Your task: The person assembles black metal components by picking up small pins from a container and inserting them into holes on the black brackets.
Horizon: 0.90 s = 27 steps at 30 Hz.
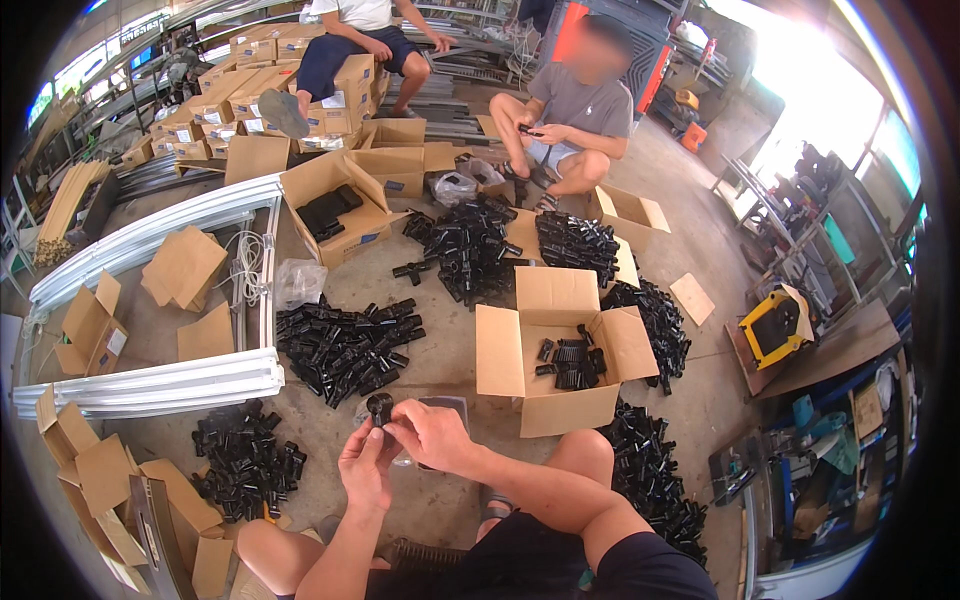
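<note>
Held piece: a small black fitting (379,404), raised above the floor (447,345) in front of the person's lap; its fine detail is too small to read.
Left-hand grip: left hand (364,466) closed on the fitting from below, thumb and fingers pinching, apparently to steady it.
Right-hand grip: right hand (432,436) closed on the same fitting from the right side, fingertips brought in, which would suit fine handling.
Open carton (570,412): just ahead and to the right, flaps spread outward, leaving its mouth accessible; black pieces (576,362) lie inside, some side by side, presumably to save room.
Left heap (345,347): loose black fittings on the floor, near the hands, seemingly for easy reach.
Lower-left heap (248,458): similar fittings, beside cut-open cardboard (105,478).
Co-worker (590,105): seated opposite, both hands at a dark piece.
</note>
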Each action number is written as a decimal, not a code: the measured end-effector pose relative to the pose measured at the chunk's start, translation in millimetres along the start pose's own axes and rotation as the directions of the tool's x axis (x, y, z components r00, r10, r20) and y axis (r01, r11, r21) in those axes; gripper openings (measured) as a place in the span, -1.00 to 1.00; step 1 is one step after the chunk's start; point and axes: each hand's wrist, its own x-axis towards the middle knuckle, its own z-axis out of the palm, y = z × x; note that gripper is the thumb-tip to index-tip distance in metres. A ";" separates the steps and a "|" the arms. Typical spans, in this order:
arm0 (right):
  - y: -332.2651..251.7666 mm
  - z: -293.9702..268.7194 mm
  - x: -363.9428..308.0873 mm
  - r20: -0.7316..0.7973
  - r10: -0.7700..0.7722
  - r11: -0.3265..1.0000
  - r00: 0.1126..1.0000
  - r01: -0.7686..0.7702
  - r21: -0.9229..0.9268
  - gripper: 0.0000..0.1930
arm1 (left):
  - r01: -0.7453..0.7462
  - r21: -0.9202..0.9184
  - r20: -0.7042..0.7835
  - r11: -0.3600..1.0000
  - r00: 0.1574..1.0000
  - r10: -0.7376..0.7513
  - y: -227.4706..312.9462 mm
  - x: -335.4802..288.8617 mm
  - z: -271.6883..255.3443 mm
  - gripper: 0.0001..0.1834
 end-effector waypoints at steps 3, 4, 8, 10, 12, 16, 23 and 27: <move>6.4 -0.1 -0.4 0.008 0.000 0.999 1.000 0.000 0.033 -0.85 | -0.001 0.000 0.013 1.000 1.000 0.001 0.2 -0.4 1.2 -0.76; 7.6 -0.2 -0.7 0.015 -0.007 0.999 1.000 0.006 0.038 -0.85 | 0.001 0.002 0.020 1.000 1.000 -0.001 1.2 -0.7 2.2 -0.76; 7.7 0.2 -1.7 0.003 -0.027 0.999 1.000 0.027 0.025 -0.85 | 0.001 0.000 0.031 1.000 1.000 -0.001 3.0 -2.1 3.2 -0.75; 7.1 1.0 -0.9 0.000 -0.035 0.999 0.999 0.035 0.027 -0.85 | -0.002 0.006 0.026 1.000 1.000 0.002 3.0 -2.5 2.5 -0.74; 5.8 0.8 -1.6 0.001 -0.024 1.000 1.000 0.024 0.017 -0.86 | -0.006 0.023 0.019 1.000 1.000 0.006 3.0 -3.3 2.5 -0.74; 5.6 1.1 -4.0 0.016 0.005 1.000 1.000 -0.005 -0.012 -0.86 | -0.015 0.033 0.028 0.999 1.000 0.014 0.6 -3.0 3.1 -0.71; 6.5 7.2 -8.6 0.022 0.031 0.999 0.999 -0.030 -0.037 -0.88 | -0.071 0.110 0.025 0.991 0.997 0.068 -3.9 -4.2 0.2 -0.68; 9.0 10.2 -9.8 0.033 0.040 0.998 0.999 -0.038 -0.048 -0.88 | -0.090 0.171 0.019 0.981 0.996 0.088 -6.8 -2.7 -3.4 -0.67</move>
